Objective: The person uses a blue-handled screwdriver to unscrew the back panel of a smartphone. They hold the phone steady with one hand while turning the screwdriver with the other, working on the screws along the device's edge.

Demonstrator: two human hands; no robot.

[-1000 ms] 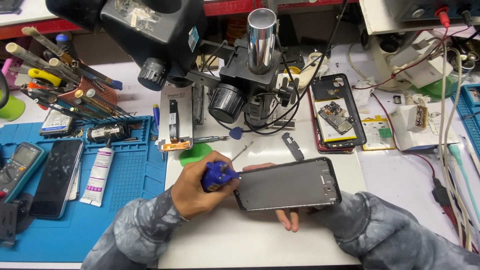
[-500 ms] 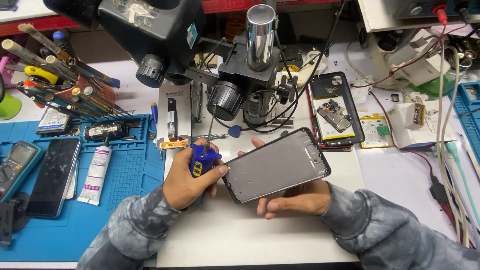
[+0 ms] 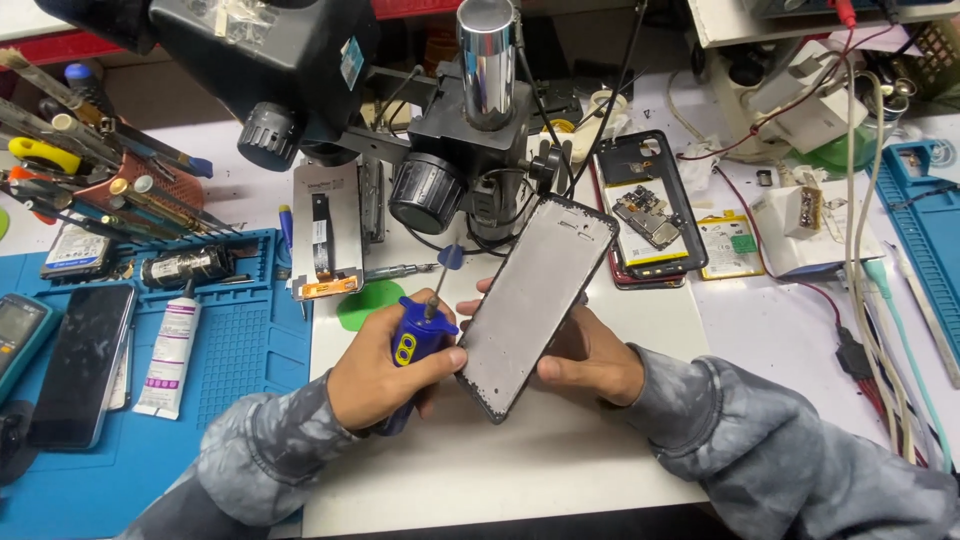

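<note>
Head cam looks down on a repair desk [image 3: 560,470] w/ a white work surface in the middle and a blue silicone mat [image 3: 240,370] to the left. Left hand [image 3: 385,375] is wrapped tight round a blue-handled screwdriver [image 3: 412,345], fingers fully curled on the grip, metal shaft pointing up and away from the body, tip near a small blue pick [image 3: 450,257]. Right hand [image 3: 590,355] holds a phone frame [image 3: 535,300] from beneath, thumb along its lower right edge, other fingers under the panel and mostly hidden; grip is closed on it. Frame is lifted off the desk and tilted, grey inner face up w/ dark adhesive residue round the border, top end pointing toward the microscope [image 3: 480,150], bottom corner toward the body. Left thumb sits just beside the frame's left edge; can't tell if it touches. Behind the hands stands the black microscope w/ a chrome column. Left of its base lies a display panel [image 3: 328,230] w/ an orange flex end, and a green round pad [image 3: 368,303] lies just below that. Right of the frame, an opened phone [image 3: 645,215] shows its board and battery. On the blue mat: a white glue tube [image 3: 172,345], a dark phone [image 3: 82,365] face up, a multimeter [image 3: 18,335] at the far left edge. Tool rack w/ tweezers and drivers [image 3: 90,165] at upper left. Cables [image 3: 870,270] run down the right side.
</note>
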